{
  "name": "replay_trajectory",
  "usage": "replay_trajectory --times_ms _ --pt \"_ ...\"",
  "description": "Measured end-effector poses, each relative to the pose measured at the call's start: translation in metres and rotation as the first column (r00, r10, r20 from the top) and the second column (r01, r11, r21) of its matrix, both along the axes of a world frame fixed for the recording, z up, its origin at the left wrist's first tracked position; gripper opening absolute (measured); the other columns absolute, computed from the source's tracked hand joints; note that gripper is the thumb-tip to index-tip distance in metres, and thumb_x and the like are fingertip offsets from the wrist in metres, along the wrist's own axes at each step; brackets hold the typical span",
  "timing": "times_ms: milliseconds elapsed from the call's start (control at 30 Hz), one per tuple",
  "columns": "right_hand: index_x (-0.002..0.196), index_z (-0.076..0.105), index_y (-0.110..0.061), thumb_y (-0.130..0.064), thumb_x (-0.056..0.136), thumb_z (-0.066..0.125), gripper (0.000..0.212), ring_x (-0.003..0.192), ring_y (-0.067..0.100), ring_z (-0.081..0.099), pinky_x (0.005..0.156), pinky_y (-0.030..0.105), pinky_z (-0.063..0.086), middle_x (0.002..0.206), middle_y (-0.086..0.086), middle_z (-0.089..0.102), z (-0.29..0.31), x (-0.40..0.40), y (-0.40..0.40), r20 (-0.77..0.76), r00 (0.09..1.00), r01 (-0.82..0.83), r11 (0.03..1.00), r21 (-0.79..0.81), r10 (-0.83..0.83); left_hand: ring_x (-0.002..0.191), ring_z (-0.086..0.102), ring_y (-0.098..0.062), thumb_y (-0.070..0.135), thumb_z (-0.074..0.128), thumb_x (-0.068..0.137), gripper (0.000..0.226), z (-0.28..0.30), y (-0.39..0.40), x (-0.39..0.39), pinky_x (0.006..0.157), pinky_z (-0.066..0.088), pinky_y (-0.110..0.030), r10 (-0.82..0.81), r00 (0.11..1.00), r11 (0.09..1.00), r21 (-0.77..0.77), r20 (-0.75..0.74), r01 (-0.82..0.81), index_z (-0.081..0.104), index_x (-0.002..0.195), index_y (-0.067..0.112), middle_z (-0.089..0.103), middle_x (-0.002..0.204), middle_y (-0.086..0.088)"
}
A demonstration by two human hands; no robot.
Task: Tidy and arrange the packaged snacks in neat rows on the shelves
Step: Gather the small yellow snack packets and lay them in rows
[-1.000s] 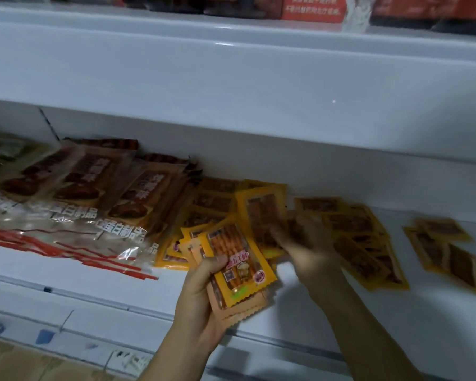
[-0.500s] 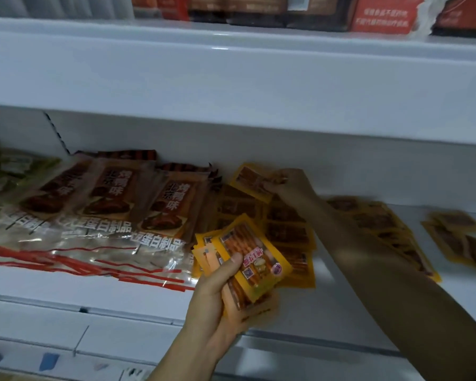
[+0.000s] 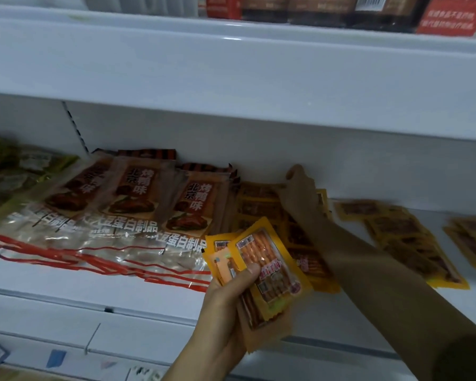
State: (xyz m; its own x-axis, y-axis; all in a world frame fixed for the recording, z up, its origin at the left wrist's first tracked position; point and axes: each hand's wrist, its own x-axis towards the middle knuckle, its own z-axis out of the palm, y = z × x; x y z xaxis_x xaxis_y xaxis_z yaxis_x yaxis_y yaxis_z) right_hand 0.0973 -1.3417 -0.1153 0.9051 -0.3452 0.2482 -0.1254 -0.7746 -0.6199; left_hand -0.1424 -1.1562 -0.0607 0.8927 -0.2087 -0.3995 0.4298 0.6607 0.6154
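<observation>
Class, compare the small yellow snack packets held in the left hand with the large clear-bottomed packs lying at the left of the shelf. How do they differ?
The yellow packets are small; the large packs are much bigger. The yellow packets have yellow borders; the large packs have brown printed tops and clear bottoms with red lines. The left hand grips the yellow packets; the large packs lie overlapping on the shelf. Both are flat sealed snack packs.

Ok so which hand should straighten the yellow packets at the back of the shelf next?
The right hand, probably. It already reaches to the back wall, on top of the row of yellow packets. The left hand grips a stack of packets out at the shelf front, so it isn't free.
</observation>
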Motion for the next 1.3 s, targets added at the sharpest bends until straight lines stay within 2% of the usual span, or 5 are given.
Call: replay_trajectory --times_ms 167,333,533,1100,1300 --pt "0.095 0.061 -0.016 -0.045 0.098 0.061 0.029 0.071 0.014 0.062 0.068 0.032 0.050 0.084 0.001 0.065 0.032 -0.068 0.002 0.105 0.974 -0.221 0.935 0.278 0.199 0.095 0.076 -0.035 0.015 0.072 0.075 0.053 0.000 -0.003 0.007 0.063 0.062 -0.042 -0.005 1.000 1.000 0.001 0.030 0.005 0.065 0.127 0.014 0.076 0.111 -0.017" --pt "0.108 0.076 -0.028 -0.067 0.078 0.072 0.050 0.084 0.014 0.070 0.068 0.028 0.053 0.105 -0.001 0.073 0.062 -0.174 0.002 -0.076 0.876 -0.266 0.609 0.747 0.477 0.096 0.075 -0.037 0.012 0.066 0.087 0.043 -0.002 -0.015 0.016 0.066 0.062 -0.042 0.096 0.992 0.995 0.027 0.082 -0.098 0.062 0.130 0.012 0.075 0.111 -0.019" --pt "0.102 0.071 -0.011 -0.015 0.094 0.070 0.009 0.077 0.021 0.073 0.065 0.034 0.059 0.093 0.005 0.076 0.064 -0.197 0.001 -0.030 0.918 -0.293 0.728 0.620 0.396 0.081 0.074 -0.031 0.013 0.074 0.081 0.051 -0.005 -0.023 0.018 0.066 0.061 -0.040 0.127 0.988 0.991 0.024 0.083 -0.129 0.060 0.130 0.002 0.074 0.097 -0.017" --pt "0.109 0.054 -0.015 -0.034 0.081 0.084 0.045 0.077 0.002 0.054 0.053 0.014 0.033 0.092 -0.007 0.059 0.021 -0.059 0.000 -0.150 0.968 -0.178 0.972 0.150 0.201 0.112 0.072 -0.031 0.012 0.059 0.091 0.042 -0.012 -0.021 0.007 0.099 0.051 -0.053 -0.064 0.997 0.993 -0.106 -0.050 0.058 0.064 0.132 0.004 0.072 0.123 -0.019" --pt "0.105 0.057 -0.028 -0.052 0.094 0.063 0.027 0.073 0.007 0.064 0.069 0.033 0.056 0.086 -0.010 0.066 0.024 -0.088 -0.012 -0.020 0.984 -0.173 0.972 0.157 0.178 0.097 0.076 -0.034 0.020 0.075 0.075 0.053 -0.014 -0.027 0.008 0.083 0.059 -0.059 0.037 0.998 0.997 0.064 -0.050 -0.033 0.065 0.127 0.018 0.076 0.111 -0.015"
